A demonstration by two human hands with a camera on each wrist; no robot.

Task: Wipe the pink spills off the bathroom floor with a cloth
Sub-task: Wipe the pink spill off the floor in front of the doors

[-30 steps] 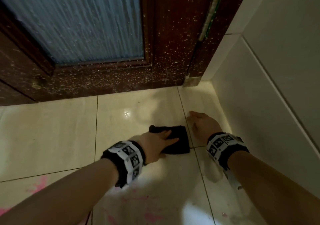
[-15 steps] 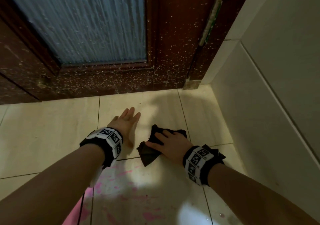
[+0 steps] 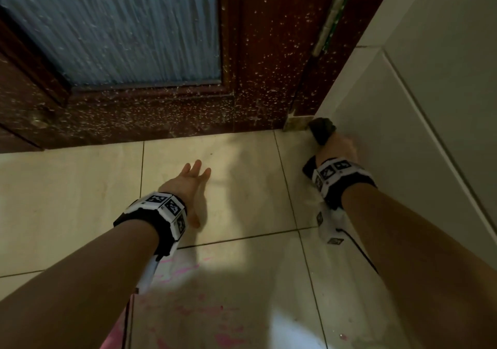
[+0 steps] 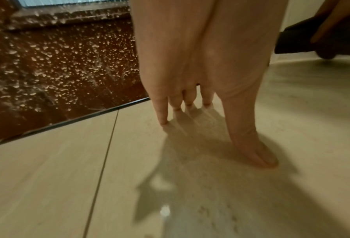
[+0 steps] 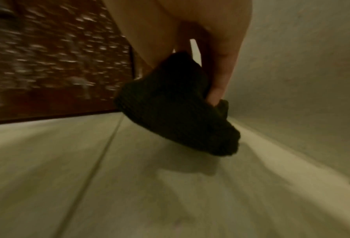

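Both forearms are bare, with no sleeves. Each wrist carries a black band faced with white square plates, and each plate bears a black-and-white coded marker. On the left band (image 3: pixel 158 215), lower left of centre in the head view, 3 markers show. The right band (image 3: pixel 339 179), right of centre, shows about 3 on top. A white block with a marker (image 3: pixel 331 227) hangs below it, trailing a thin black cable (image 3: pixel 360 252).

Right hand (image 5: pixel 182 32) grips the dark cloth (image 5: pixel 176 104), bunched, hanging just above the pale tiled floor (image 5: pixel 68 177). Speckled brown door (image 5: pixel 54 67) on the left, plain wall (image 5: pixel 304 72) close on the right.
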